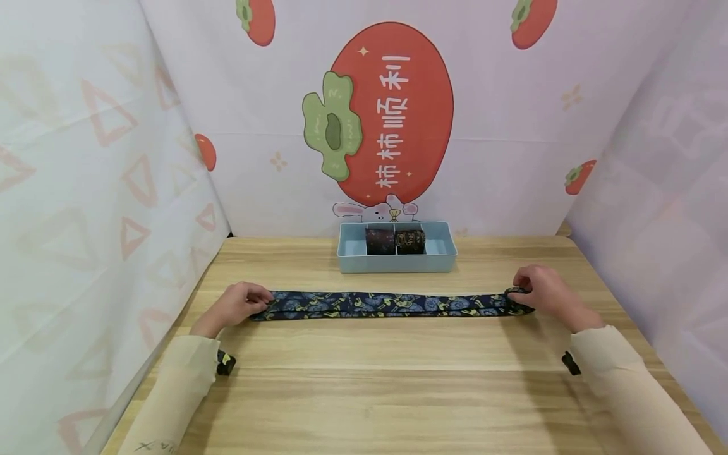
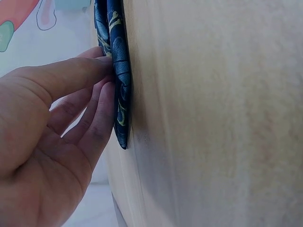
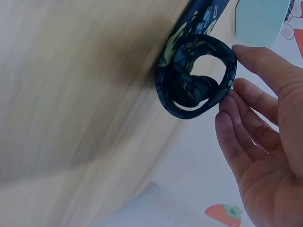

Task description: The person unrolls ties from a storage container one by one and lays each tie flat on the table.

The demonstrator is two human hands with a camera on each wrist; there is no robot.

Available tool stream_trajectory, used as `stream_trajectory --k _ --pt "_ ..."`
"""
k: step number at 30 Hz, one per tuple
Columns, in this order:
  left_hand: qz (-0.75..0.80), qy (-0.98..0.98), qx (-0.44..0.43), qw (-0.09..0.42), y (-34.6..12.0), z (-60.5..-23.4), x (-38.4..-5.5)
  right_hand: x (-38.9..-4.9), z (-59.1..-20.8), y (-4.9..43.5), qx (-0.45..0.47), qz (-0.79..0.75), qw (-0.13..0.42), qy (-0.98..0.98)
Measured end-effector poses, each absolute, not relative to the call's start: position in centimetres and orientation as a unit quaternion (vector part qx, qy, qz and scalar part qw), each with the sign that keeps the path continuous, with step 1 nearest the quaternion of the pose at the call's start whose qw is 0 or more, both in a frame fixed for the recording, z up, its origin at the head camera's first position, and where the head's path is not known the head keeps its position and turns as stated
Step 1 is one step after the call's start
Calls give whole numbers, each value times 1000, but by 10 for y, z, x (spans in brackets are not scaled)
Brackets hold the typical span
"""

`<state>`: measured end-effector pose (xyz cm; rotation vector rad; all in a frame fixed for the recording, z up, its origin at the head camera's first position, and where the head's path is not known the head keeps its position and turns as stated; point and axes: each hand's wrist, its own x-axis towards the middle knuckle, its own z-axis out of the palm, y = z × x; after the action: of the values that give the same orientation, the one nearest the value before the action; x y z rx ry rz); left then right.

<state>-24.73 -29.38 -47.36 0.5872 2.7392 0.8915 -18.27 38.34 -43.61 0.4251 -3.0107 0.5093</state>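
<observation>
A dark blue necktie [image 1: 370, 304] with a blue and yellow pattern stretches across the wooden table from left to right, laid double along its length. My left hand [image 1: 239, 303] pinches its left end between thumb and fingers; the left wrist view shows the folded end [image 2: 122, 94] at the fingertips. At the other end, my right hand [image 1: 543, 294] holds a loosely rolled part of the tie. In the right wrist view this roll [image 3: 163, 90] is an open loop with the tie's tip curled inside, and the thumb and fingers touch its outer side.
Behind the tie stands a light blue divided box [image 1: 396, 264]. Its middle compartments hold two dark patterned rolls, one purplish [image 1: 380, 241] and one black with gold marks [image 1: 410, 241]. White printed cloth [image 1: 500, 158] walls the table [image 1: 364, 404] at the back and both sides.
</observation>
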Motion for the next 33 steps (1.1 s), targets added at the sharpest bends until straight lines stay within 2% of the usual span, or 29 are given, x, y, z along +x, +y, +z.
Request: stream_trajectory --k 8,15,27,33 --pt "282 935 197 90 -303 -469 -245 -176 -437 404 98 208 -4 -973" --pt "273 939 194 83 -311 -468 -245 -175 -438 405 84 215 -13 -973" --pt "285 937 183 89 -306 -466 -244 -186 -438 377 146 167 27 -975" --pt "292 934 186 88 -305 -466 -243 -185 -442 381 105 167 33 -980"
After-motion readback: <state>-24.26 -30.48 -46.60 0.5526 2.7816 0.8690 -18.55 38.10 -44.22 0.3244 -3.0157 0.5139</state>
